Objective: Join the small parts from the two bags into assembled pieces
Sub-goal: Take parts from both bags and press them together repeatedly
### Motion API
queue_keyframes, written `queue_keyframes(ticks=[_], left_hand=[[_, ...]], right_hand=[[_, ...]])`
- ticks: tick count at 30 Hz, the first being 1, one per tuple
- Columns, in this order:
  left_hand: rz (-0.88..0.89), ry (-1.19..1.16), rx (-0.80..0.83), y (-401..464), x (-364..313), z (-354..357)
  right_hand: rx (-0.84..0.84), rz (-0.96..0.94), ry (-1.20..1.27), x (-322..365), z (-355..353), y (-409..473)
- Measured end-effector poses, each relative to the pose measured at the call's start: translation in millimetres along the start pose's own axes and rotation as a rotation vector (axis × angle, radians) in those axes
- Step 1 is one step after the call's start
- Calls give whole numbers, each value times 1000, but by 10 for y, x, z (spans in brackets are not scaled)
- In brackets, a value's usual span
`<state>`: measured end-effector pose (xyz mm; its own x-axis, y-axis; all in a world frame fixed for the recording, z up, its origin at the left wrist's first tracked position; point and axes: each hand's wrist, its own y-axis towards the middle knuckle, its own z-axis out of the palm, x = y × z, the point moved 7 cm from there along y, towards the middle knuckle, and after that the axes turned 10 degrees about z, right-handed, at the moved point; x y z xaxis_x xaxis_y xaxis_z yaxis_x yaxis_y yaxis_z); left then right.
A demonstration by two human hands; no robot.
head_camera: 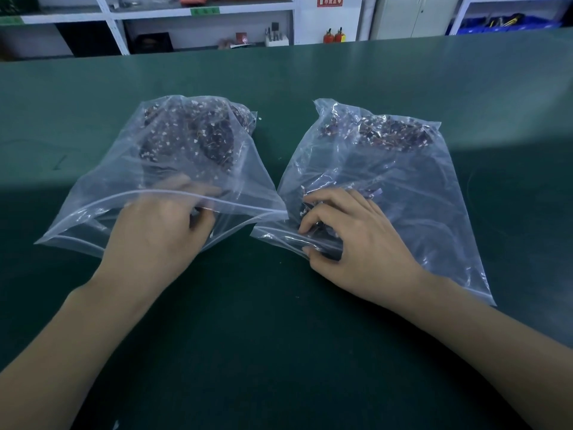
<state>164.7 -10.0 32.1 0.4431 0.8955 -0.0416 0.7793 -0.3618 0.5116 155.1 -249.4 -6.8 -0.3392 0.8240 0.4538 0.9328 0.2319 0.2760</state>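
Two clear bags mid-worktop, mouths toward near edge; left hand [161, 231] reaching inside left bag [173, 169], fingers blurred, grip undeterminable; right hand [350, 240] curled around small parts [310, 209] at right bag [387, 181] mouth; remaining parts heaped beyond both hands.

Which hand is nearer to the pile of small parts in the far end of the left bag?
Left. The left hand reaches into the mouth of the left bag, below the pile of small parts. The right hand is at the right bag, farther away.
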Motion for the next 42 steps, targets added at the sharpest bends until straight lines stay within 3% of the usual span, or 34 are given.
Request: queue_keyframes(ticks=[5, 12, 16, 19, 26, 34, 42], left_hand=[[96, 68, -56, -65, 52, 38], [347, 1, -404, -174, -100, -237], [508, -97, -426, -216, -462, -299], [546, -133, -423, -253, -669, -249], [381, -399, -402, -226, -765, -62], [74, -719, -316, -180, -620, 55], [106, -756, -285, -167, -675, 68]], right_hand=[[-9, -7, 22, -21, -10, -12], [-21, -5, 38, -18, -52, -21], [-20, -38, 92, 39, -109, -35], [75, -90, 212, 106, -83, -75], [184, 21, 692, 41, -31, -65], [151, 42, 938, 57, -23, -51], [113, 60, 1073, 55, -48, -37]])
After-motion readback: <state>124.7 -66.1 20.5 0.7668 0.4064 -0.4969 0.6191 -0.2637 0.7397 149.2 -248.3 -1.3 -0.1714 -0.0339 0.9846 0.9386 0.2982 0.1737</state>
